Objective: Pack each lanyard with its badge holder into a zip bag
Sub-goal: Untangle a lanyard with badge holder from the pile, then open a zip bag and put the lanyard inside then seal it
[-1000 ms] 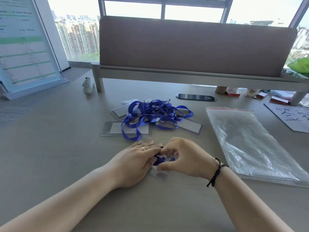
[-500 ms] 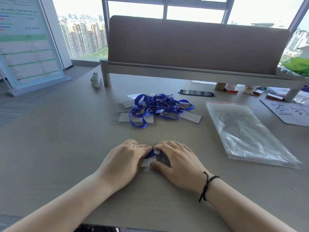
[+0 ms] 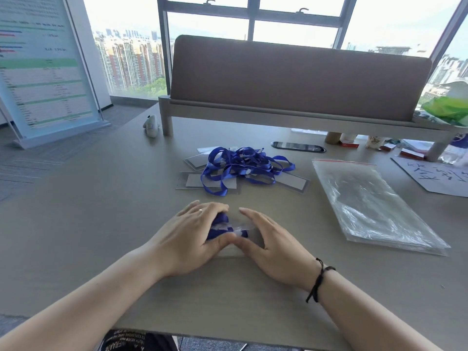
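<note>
Both hands rest on a grey table [image 3: 76,224] over a small clear zip bag [image 3: 240,228] that contains a folded blue lanyard [image 3: 219,225]. The left hand [image 3: 192,234] lies across the left part of the bag, fingers nearly straight and spread, thumb pressed along the near edge. The right hand [image 3: 272,247] lies flat on the right part, fingers extended, its thumb meeting the left thumb. Whether a badge holder is inside cannot be told. Farther back, a pile of blue lanyards [image 3: 243,165] lies tangled over several clear badge holders [image 3: 210,182]. To the right, well apart from the hands, lies a stack of empty zip bags [image 3: 367,203]. A black phone [image 3: 298,146] lies beyond the pile.
</note>
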